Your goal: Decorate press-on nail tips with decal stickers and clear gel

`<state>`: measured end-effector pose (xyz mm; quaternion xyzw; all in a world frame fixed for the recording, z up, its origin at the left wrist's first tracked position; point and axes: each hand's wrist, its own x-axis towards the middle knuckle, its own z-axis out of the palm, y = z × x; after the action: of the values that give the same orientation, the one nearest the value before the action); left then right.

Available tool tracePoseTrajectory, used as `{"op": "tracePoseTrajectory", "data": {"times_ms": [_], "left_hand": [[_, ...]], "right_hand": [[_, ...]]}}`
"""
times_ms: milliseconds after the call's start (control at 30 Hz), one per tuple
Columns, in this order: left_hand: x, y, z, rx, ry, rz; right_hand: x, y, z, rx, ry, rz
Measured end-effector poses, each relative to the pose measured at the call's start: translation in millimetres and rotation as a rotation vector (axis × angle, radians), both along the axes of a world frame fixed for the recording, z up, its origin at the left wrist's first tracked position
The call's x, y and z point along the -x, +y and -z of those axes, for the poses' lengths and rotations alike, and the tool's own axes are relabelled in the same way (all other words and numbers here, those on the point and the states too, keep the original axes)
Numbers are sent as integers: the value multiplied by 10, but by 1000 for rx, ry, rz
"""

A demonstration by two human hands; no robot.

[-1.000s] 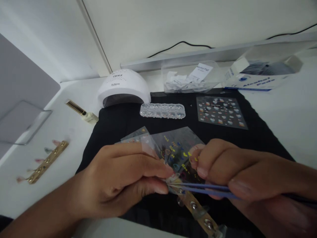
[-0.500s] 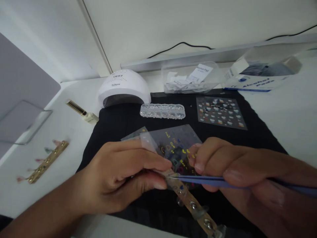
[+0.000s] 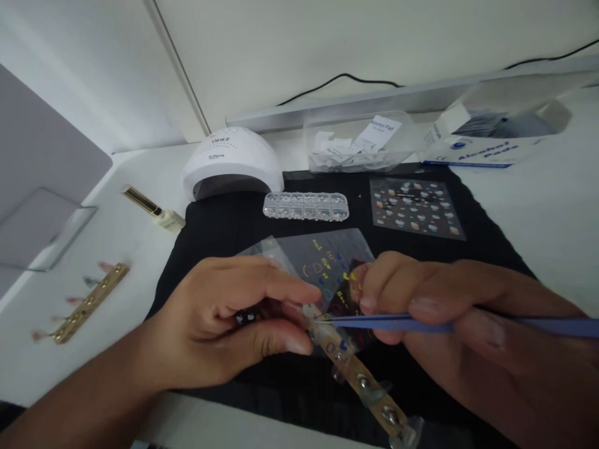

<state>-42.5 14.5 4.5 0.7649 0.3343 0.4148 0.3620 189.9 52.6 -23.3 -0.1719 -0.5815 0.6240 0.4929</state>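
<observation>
My left hand (image 3: 234, 324) curls round the upper end of a wooden nail-tip stand (image 3: 369, 390), a narrow strip with metal studs and clear nail tips. Its thumb and forefinger stand a little apart at that end, and the inner fingers are partly hidden. In my right hand (image 3: 435, 299) I hold blue tweezers (image 3: 397, 322), their points meeting the stand's upper end between my left fingertips. Whether the points grip anything is too small to tell. Beneath both hands lies a clear sticker sheet (image 3: 322, 265) with yellow and coloured doodles.
A white nail lamp (image 3: 234, 159), a clear rhinestone case (image 3: 305, 207) and another sticker sheet (image 3: 416, 207) are at the back of the black cloth (image 3: 224, 224). Behind stand a plastic tub (image 3: 358, 149) and an alcohol-pad box (image 3: 491, 146). At left are a polish bottle (image 3: 156, 209) and a second stand (image 3: 91, 304).
My left thumb and forefinger have parted slightly at the stand's end. The tweezers have shifted a little up and left, now lying more level. The whole view has moved slightly.
</observation>
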Motion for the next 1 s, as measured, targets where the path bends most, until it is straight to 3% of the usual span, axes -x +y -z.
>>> {"op": "tracePoseTrajectory", "data": {"times_ms": [333, 1000], "left_hand": [[3, 8, 24, 5, -46, 2], [12, 32, 70, 8, -93, -3]], "right_hand": [[15, 12, -24, 62, -12, 19], [-26, 89, -7, 46, 29, -1]]}}
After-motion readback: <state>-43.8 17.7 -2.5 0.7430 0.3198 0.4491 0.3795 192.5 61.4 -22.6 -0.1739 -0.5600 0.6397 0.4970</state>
